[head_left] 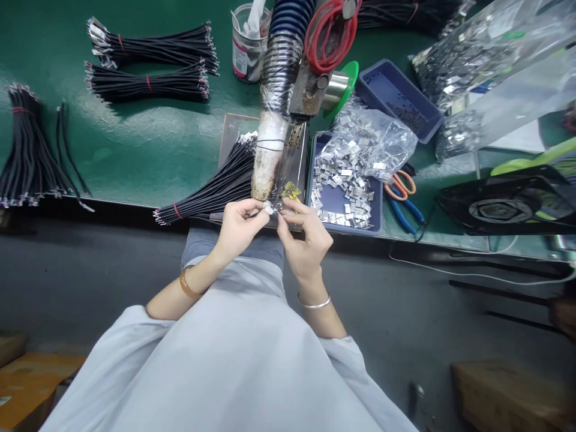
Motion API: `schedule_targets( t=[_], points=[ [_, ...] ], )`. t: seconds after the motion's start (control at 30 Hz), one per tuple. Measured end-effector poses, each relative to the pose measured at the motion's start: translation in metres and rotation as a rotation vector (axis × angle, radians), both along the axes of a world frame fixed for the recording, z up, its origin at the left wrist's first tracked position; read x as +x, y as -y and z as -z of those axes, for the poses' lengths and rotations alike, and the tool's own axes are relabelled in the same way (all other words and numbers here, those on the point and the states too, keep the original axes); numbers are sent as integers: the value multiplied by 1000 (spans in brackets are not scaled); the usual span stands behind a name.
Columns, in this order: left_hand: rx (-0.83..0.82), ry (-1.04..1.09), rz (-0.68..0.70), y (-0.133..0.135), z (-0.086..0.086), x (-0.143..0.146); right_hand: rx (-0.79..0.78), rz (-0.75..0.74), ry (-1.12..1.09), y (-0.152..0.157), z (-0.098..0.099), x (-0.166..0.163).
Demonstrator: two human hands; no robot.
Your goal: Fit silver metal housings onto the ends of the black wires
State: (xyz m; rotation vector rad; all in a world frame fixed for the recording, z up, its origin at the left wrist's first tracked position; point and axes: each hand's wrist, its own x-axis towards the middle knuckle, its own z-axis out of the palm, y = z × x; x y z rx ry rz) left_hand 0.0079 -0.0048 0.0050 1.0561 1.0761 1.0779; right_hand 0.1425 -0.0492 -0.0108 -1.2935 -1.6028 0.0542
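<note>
My left hand (243, 225) is closed in a pinch on a small whitish piece (268, 207), too small to name surely. Close beside it, my right hand (303, 234) pinches something thin and shiny that I cannot make out. Both sets of fingertips meet just below the mouth of a wrapped extraction hose (269, 162). Left of the hose lies a tied bundle of black cables (216, 180), its far ends on a board (229, 129). A blue-grey tray (378, 210) of small metal parts (344, 186) stands right of my right hand.
More black cable bundles (153, 51) lie at the left. A clear tub (247, 54), a solder spool (339, 90), a second tray (400, 99), orange-and-blue pliers (402, 201), bagged metal parts (472, 66) and a black fan (508, 207) stand around the bench.
</note>
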Motion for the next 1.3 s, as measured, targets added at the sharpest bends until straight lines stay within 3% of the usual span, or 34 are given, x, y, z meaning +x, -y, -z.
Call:
schedule_targets(
  t=[0.3, 0.53, 0.73, 0.9, 1.03, 1.1, 1.2, 1.3],
  points=[
    [-14, 5, 39, 1, 1, 0, 31, -24, 38, 1, 1, 3],
    [47, -32, -37, 7, 0, 4, 41, -7, 40, -1, -2, 1],
    [58, -96, 52, 7, 2, -2, 63, -35, 98, 4, -1, 3],
    [200, -193, 91, 14, 6, -2, -141, 14, -109, 5, -3, 8],
    [416, -256, 122, 18, 6, -6, -342, -115, -212, 1, -9, 10],
    [367, -237, 168, 17, 6, -11, -289, -164, -137, -1, -10, 12],
    [186, -145, 303, 12, 5, -19, -57, -201, 93, 2, -10, 14],
    [79, -67, 386, 10, 3, -24, 55, -125, 223, 9, -14, 16]
  ],
)
